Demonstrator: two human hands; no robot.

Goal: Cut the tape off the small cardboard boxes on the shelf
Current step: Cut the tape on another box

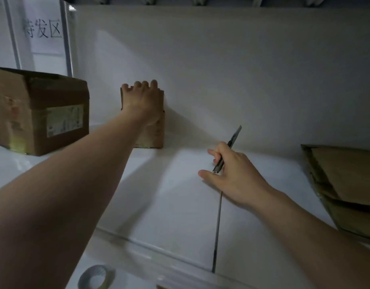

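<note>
A small cardboard box (157,130) stands upright against the white back wall of the shelf. My left hand (141,101) reaches over it, with the fingers curled over its top edge and the palm on its front. My right hand (232,174) hovers over the white shelf board (180,195) to the right of the box. It holds a slim utility knife (230,147) whose blade points up and away. The knife is well apart from the box.
A larger cardboard box (40,113) with a label sits at the left. Flattened cardboard (342,184) lies at the right. A roll of tape (96,278) lies at the bottom edge. A paper sign (42,30) hangs at the upper left.
</note>
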